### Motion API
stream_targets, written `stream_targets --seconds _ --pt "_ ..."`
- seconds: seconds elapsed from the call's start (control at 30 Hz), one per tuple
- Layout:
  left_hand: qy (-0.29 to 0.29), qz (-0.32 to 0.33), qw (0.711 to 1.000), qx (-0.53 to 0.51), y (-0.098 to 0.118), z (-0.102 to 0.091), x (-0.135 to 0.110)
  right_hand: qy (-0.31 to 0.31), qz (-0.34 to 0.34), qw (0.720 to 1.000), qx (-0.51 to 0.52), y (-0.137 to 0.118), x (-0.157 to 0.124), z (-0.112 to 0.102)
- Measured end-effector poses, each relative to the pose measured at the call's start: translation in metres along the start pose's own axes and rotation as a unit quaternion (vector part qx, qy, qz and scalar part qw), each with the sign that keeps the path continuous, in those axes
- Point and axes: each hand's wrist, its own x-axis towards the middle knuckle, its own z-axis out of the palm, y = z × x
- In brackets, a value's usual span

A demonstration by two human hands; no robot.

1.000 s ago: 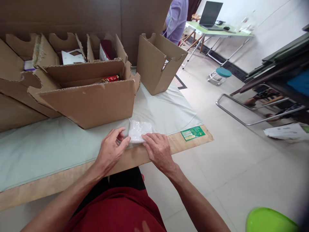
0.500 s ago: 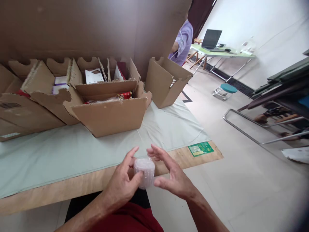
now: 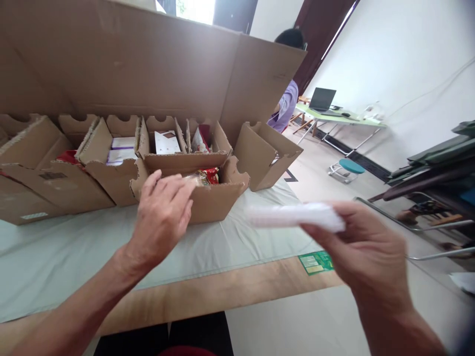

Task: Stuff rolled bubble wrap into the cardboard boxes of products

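Note:
My right hand (image 3: 365, 249) grips one end of a whitish bubble-wrapped bundle (image 3: 297, 216), held lengthwise over the table's right side and blurred by motion. What lies inside the wrap I cannot make out. My left hand (image 3: 165, 210) is open, its fingers stretched out at the front wall of the nearest cardboard bin (image 3: 211, 205). It appears to hold nothing; whether it touches the bin I cannot tell. Inside that bin lie a red packet (image 3: 211, 176) and some clear plastic.
More cardboard bins (image 3: 98, 188) stand in a row behind and to the left, with white boxes (image 3: 123, 143) in one. Another bin (image 3: 256, 155) stands at right. A tall cardboard panel (image 3: 156, 69) rises behind. A person in a purple sleeve (image 3: 287, 106) is beyond it.
The bundle has gone from between both hands to my right hand, higher and to the right. My left hand has moved up and left to the near bin. The view has tilted up.

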Motion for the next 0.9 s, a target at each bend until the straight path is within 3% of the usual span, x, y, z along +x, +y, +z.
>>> stream_targets --seconds 0.07,0.13,0.23,0.33,0.5,0.57,0.67,0.77,0.9 --pt "0.011 0.007 1.000 -0.002 0.005 0.001 -0.008 0.077 -0.033 0.996 0.010 -0.008 0.026 0.005" --pt "0.024 0.003 1.000 -0.013 0.013 0.001 -0.019 0.066 -0.075 0.995 0.008 -0.016 0.053 0.015" --pt "0.018 -0.013 0.999 -0.034 0.022 -0.001 -0.029 -0.089 -0.117 0.988 -0.042 -0.022 0.090 0.034" --pt "0.012 -0.023 0.998 -0.051 0.024 -0.003 -0.032 -0.242 -0.152 0.950 -0.127 -0.022 0.117 0.058" --pt "0.004 -0.027 0.998 -0.065 0.023 -0.002 -0.033 -0.445 -0.190 0.815 -0.320 -0.017 0.133 0.107" --pt "0.004 -0.031 0.997 -0.070 0.024 -0.002 -0.035 -0.490 -0.199 0.766 -0.365 -0.013 0.133 0.126" --pt "0.002 -0.036 0.997 -0.072 0.026 -0.002 -0.039 -0.533 -0.210 0.721 -0.390 -0.006 0.129 0.146" --pt "0.001 -0.038 0.997 -0.069 0.026 -0.001 -0.041 -0.555 -0.211 0.704 -0.389 0.002 0.127 0.155" --pt "-0.003 -0.034 0.997 -0.067 0.024 0.002 -0.039 -0.587 -0.208 0.706 -0.337 0.011 0.133 0.161"
